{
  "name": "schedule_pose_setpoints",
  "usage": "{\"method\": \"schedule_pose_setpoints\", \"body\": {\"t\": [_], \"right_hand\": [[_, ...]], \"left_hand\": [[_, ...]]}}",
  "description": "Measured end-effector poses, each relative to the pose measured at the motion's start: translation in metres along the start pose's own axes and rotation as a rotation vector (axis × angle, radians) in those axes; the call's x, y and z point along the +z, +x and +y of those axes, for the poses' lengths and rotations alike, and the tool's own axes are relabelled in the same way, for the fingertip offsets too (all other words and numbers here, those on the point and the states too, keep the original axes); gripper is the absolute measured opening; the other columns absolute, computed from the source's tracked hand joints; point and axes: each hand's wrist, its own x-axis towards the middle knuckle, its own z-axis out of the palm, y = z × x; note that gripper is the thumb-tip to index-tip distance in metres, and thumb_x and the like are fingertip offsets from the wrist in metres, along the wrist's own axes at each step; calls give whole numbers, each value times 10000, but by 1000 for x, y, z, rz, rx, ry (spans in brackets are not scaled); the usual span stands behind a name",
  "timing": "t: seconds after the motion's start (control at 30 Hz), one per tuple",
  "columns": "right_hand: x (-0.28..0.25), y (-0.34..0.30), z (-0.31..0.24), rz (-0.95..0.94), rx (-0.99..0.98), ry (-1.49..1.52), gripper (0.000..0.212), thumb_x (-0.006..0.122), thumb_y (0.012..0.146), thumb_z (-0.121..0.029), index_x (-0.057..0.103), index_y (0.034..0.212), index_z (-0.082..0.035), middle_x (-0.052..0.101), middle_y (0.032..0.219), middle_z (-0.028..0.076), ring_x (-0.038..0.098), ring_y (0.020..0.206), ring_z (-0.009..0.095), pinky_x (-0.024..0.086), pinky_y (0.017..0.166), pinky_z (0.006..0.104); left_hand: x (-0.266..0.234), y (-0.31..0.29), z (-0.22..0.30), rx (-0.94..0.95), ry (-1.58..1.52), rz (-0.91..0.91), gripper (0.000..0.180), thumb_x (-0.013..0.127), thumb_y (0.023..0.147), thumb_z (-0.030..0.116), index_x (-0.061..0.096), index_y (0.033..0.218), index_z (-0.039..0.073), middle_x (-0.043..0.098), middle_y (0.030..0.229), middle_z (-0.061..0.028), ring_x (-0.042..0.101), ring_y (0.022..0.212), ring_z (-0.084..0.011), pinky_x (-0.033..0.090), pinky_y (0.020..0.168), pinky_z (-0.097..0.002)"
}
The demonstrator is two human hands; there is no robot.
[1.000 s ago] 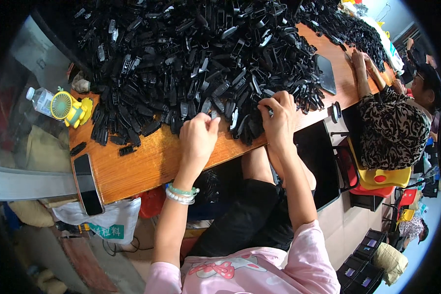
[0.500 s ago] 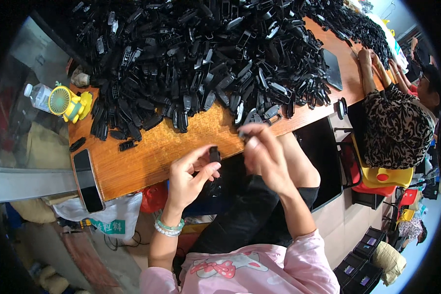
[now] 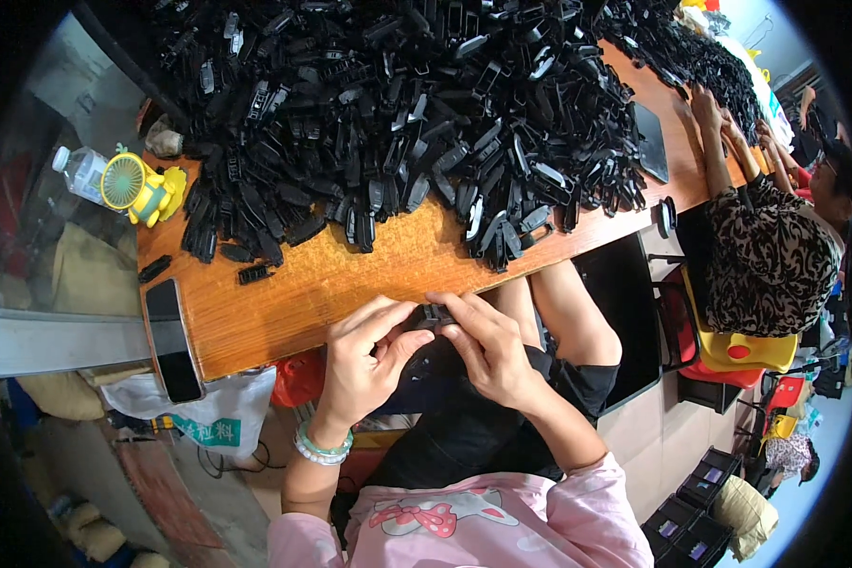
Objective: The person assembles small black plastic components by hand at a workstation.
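A small black plastic part (image 3: 431, 316) is held in front of the table's near edge, above my lap. My left hand (image 3: 362, 360) grips it from the left between thumb and fingers. From the other side my right hand (image 3: 494, 352) pinches the same part, with both sets of fingertips nearly meeting. The fingers cover much of the part, so its exact kind cannot be made out. Beyond my hands, a large heap of similar black plastic parts (image 3: 350, 133) covers most of the wooden table (image 3: 256, 331).
At the table's left stand a yellow toy-shaped fan (image 3: 147, 194) and a clear bottle (image 3: 80, 173); a phone (image 3: 172, 346) lies at the near left corner. A dark flat panel (image 3: 649, 142) rests right of the heap. A co-worker in a patterned top (image 3: 774, 256) sits at right.
My right hand has come down and left from the table edge to meet my left hand at the black part. Several parts at the heap's near edge now lie differently.
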Motion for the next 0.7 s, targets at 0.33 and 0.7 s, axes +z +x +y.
{"method": "schedule_pose_setpoints", "body": {"t": [0.33, 0.7], "right_hand": [[13, -6, 13, 83, -186, -272, 451, 599, 772, 47, 464, 1203, 56, 528, 805, 179, 552, 731, 356, 457, 628, 405], [24, -7, 9, 232, -150, -455, 489, 566, 771, 76, 540, 1238, -67, 532, 1078, 157, 589, 868, 321, 516, 690, 346]], "left_hand": [[2, 1, -3, -4, 22, -2, 188, 669, 791, 29, 605, 924, -88, 566, 721, -140, 534, 564, -219, 419, 511, -300], [18, -4, -9, -178, -287, 9, 239, 614, 870, 47, 573, 1038, -118, 571, 868, -88, 589, 701, -107, 470, 565, -210]]}}
